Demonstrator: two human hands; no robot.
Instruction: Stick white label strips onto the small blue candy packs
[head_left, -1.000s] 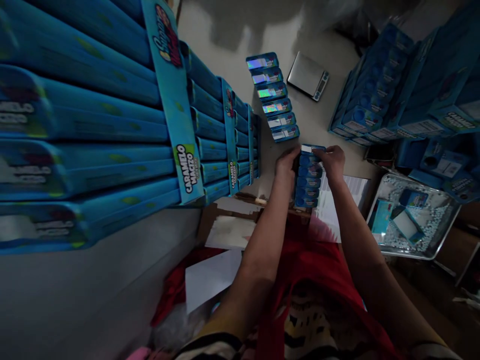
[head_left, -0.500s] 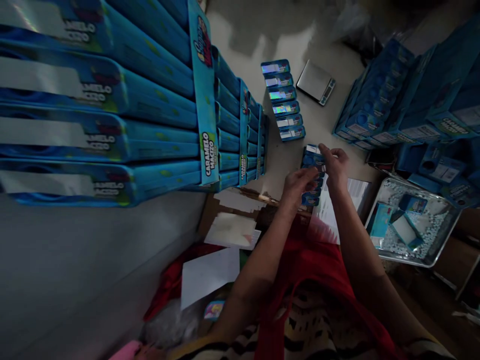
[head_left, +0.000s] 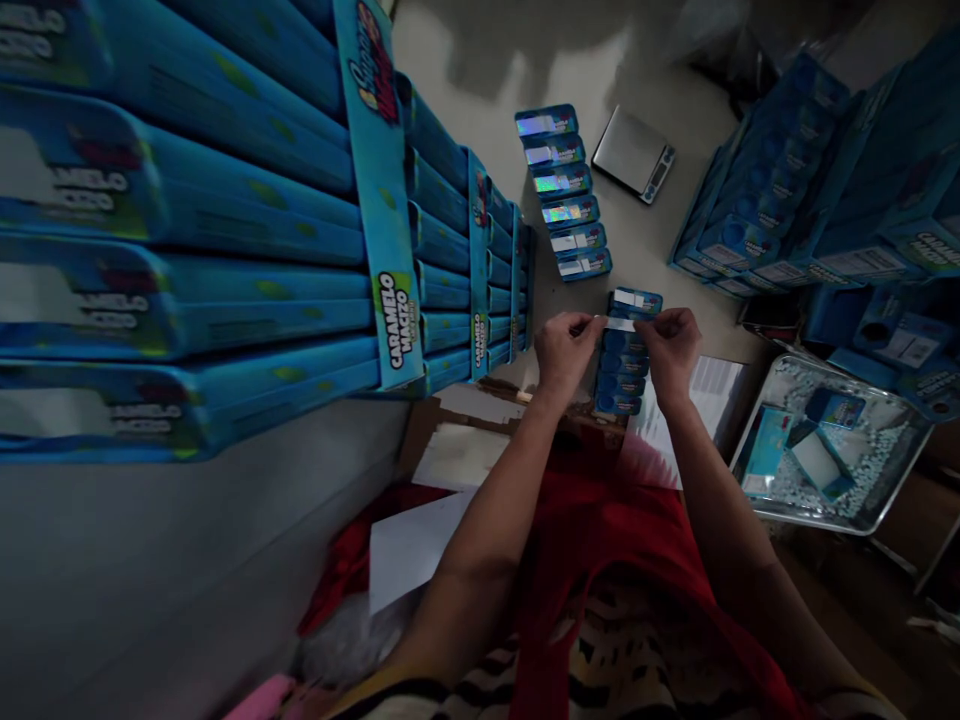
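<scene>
A pale sticker strip [head_left: 620, 324] is stretched between my two hands, over a row of small blue boxes [head_left: 621, 366] at the table's near edge. My left hand [head_left: 566, 352] pinches its left end, and my right hand [head_left: 672, 345] pinches the other end. The farthest box of this row carries a white strip on its top. Beyond it lies a second row of blue boxes [head_left: 574, 209], each with a white or shiny strip across it. Under my right wrist is a white sheet [head_left: 712, 395] with a striped print.
Blue caramel cartons [head_left: 300, 290] are stacked high at the left, and more cartons [head_left: 795, 190] stand at the right. A small scale [head_left: 630, 153] sits behind. A metal tray [head_left: 862, 517] at the right holds white pellets and some boxes. Loose paper [head_left: 412, 550] lies at the lower left.
My hands have moved apart, the left one to the left, and the strip is now spread between them above the near row. The camera view has shifted slightly.
</scene>
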